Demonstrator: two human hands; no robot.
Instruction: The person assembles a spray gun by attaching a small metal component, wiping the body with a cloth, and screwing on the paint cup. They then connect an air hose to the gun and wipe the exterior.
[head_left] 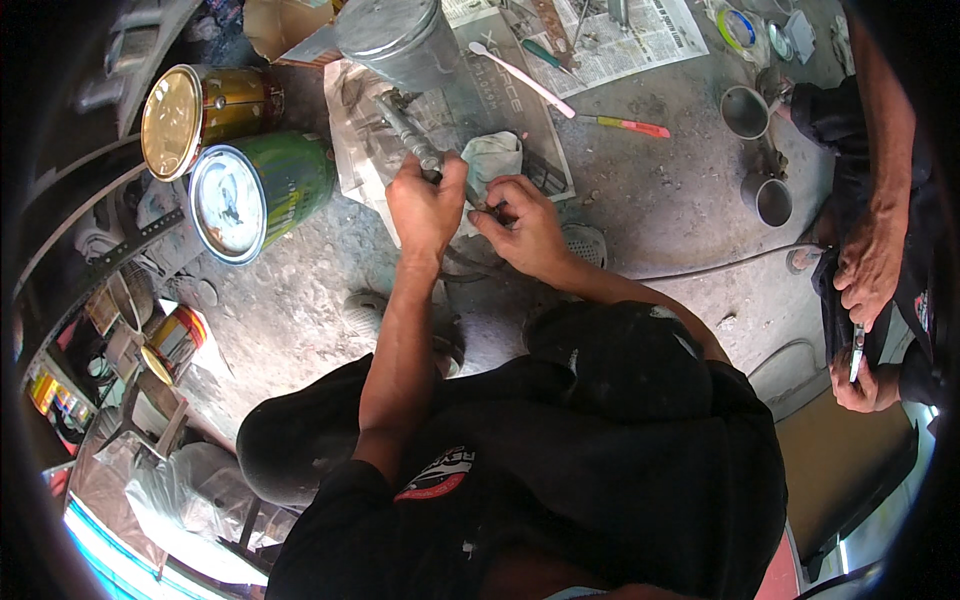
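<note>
My left hand (425,205) is closed around a grey metal tool (408,130) with a long stepped, tube-like body, which looks like a spray gun. It points up and to the left, over the newspaper (355,165). Close beside it, my right hand (525,225) has its fingers curled in a pinch at something small and dark near the tool's lower end; the fingers mostly hide it. A crumpled whitish cloth (493,155) lies just beyond my right fingers. Past the tool's tip stands a grey lidded metal can (405,45).
Two large paint cans (228,205) lie or stand at the left. A white-and-pink brush (522,80), green-handled screwdriver (542,52) and orange-yellow cutter (628,125) lie ahead. Metal cups (768,200) stand at the right, where a co-worker's hands (868,260) hold a small silver tool. A hose (720,268) crosses the floor.
</note>
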